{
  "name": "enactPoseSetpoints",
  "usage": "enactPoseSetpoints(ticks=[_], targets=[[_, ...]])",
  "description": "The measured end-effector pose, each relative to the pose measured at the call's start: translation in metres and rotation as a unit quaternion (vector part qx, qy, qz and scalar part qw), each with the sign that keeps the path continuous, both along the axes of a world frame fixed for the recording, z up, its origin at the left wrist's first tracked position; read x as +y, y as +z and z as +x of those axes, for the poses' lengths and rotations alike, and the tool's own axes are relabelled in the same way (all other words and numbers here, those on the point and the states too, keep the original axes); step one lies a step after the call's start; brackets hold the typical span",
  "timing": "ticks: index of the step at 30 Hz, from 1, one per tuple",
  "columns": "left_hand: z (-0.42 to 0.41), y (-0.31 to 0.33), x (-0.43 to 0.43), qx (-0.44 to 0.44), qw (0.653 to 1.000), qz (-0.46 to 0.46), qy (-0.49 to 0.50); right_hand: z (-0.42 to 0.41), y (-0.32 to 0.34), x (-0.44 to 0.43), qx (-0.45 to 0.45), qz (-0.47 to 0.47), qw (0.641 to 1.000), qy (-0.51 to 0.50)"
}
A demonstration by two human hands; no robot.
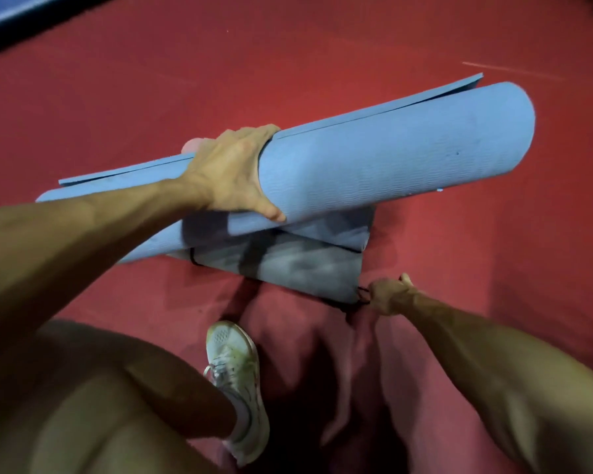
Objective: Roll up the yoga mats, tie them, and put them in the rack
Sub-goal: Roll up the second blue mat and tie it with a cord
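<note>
Red floor (pixel 322 46) filled view. Loosely rolled blue mat (pixel 391 155), outer edge loose, was crosswise over second rolled mat (pixel 305 268) lying on floor. Left hand (pixel 233 172) wrapped around upper roll, thumb on near side. White shoe (pixel 237 371) near lower roll. Right hand (pixel 389 295) pinched black strap (pixel 362 297) at lower roll's end.

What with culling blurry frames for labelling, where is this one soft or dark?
Head view: blue mat in the left hand fairly sharp; grey mat under it in shadow; right hand pinching the cord dim; leg near the lens smeared.
</note>
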State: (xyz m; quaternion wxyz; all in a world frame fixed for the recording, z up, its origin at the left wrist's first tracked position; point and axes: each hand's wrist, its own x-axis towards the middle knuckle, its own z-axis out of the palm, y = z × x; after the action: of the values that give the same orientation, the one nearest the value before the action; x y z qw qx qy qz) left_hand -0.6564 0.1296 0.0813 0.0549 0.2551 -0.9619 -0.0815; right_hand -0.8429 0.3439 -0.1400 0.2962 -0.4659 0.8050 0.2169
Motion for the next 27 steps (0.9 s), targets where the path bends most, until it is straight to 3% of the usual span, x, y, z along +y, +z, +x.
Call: enactPoseSetpoints(ticks=[4,8,10,13,15,22,25,27], targets=[[0.024,0.020,0.010,0.007,1.000,-0.014,0.020,0.003,0.048,0.007,-0.002,-0.061,0.998,-0.007],[0.040,0.022,0.022,0.017,0.999,-0.023,0.036,-0.004,0.080,0.003,-0.102,-0.147,0.974,-0.139],[0.048,0.024,0.025,0.031,0.998,-0.022,0.042,0.000,0.098,-0.008,-0.185,-0.238,0.927,-0.222],[0.066,0.033,0.021,0.058,0.996,-0.009,0.060,0.020,0.130,-0.030,-0.332,-0.394,0.781,-0.352],[0.084,0.042,0.014,0.075,0.994,-0.007,0.081,0.039,0.153,-0.052,-0.407,-0.436,0.714,-0.366],[0.195,0.062,-0.024,0.126,0.973,0.003,0.195,0.155,0.222,-0.170,-0.604,-0.449,0.553,-0.358],[0.254,0.061,-0.041,0.159,0.951,0.028,0.265,0.221,0.248,-0.205,-0.661,-0.421,0.516,-0.345],[0.297,0.057,-0.052,0.203,0.927,0.070,0.307,0.266,0.263,-0.225,-0.696,-0.382,0.512,-0.328]])
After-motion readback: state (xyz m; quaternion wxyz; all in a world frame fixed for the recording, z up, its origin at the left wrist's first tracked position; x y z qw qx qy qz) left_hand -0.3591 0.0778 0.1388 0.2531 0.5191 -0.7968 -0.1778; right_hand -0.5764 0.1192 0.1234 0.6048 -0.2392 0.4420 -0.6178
